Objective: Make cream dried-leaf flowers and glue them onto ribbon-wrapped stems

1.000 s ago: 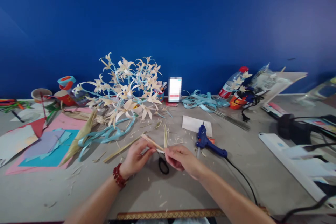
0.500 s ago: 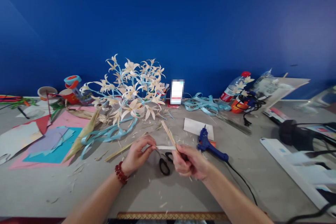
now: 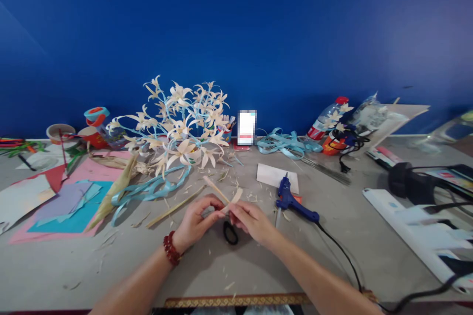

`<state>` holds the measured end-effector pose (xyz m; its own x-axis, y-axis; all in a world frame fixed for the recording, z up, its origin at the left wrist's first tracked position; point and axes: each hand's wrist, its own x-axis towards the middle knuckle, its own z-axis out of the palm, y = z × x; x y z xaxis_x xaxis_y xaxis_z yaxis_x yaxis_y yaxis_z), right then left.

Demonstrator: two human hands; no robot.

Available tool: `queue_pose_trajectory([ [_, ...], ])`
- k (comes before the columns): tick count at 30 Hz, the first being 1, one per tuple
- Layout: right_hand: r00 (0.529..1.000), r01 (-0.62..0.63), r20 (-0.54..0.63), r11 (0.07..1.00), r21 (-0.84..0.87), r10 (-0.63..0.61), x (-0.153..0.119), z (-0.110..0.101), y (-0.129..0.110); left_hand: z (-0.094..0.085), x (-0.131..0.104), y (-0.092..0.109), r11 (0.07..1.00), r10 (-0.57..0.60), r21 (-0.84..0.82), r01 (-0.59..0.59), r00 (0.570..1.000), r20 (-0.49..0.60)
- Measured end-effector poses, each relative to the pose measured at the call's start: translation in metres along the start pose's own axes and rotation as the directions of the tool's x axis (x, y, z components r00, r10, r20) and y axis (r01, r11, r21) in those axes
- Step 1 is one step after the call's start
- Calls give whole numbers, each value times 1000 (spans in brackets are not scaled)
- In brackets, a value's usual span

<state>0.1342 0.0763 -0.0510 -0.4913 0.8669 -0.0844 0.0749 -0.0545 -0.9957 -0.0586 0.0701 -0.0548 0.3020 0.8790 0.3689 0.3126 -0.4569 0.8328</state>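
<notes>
My left hand (image 3: 201, 219), with a red beaded bracelet at the wrist, pinches the lower end of a short, pale, husk-like strip (image 3: 235, 199). Close against it, my right hand (image 3: 250, 220) grips that strip too, its fingers curled. A thin pale strip (image 3: 216, 190) points up and left from between the hands; which fingers hold it I cannot tell. Below the hands lies a pair of scissors, one black handle loop (image 3: 235, 240) showing and the rest covered. A blue glue gun (image 3: 295, 203) rests on a white card (image 3: 266, 174) to the right.
White-petalled flowers on blue stems (image 3: 181, 123) stand at the back left. Blue ribbon (image 3: 279, 142) lies behind. Coloured paper (image 3: 74, 211) and dried husks (image 3: 113, 199) are on the left. A white power strip (image 3: 402, 236) with cables lies right. Scraps litter the grey table (image 3: 129, 266).
My hands have come together; before, a white strip was stretched between them. The strip in my right hand has tilted to the left. The view has shifted slightly.
</notes>
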Motion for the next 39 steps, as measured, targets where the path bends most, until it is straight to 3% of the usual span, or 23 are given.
queue_pose_trajectory([
  [4,1000,23,-8,1000,5,-23,0,-6,-4,0,2,-1,997,-31,-75,32,999,20],
  [11,993,118,33,935,-336,-113,-7,1,-6,3,0,2,987,-22,-156,23,1000,13],
  [15,992,126,32,915,-383,-123,-9,3,-9,5,-1,5,983,5,-182,-1,1000,23],
  [18,997,78,44,961,-265,-68,-9,4,-7,5,0,8,978,68,-199,-62,997,25],
  [21,989,-83,128,996,37,78,-9,6,-7,5,1,12,968,95,-237,-85,995,30],
  [24,952,-251,247,927,280,183,-10,5,-12,1,2,13,964,99,-250,-86,994,40],
  [26,937,-286,299,887,364,180,-12,3,-17,-2,2,12,972,98,-217,-90,995,29],
  [39,921,-320,356,833,452,160,-14,-4,-25,-7,5,3,981,113,-162,-110,994,9],
])
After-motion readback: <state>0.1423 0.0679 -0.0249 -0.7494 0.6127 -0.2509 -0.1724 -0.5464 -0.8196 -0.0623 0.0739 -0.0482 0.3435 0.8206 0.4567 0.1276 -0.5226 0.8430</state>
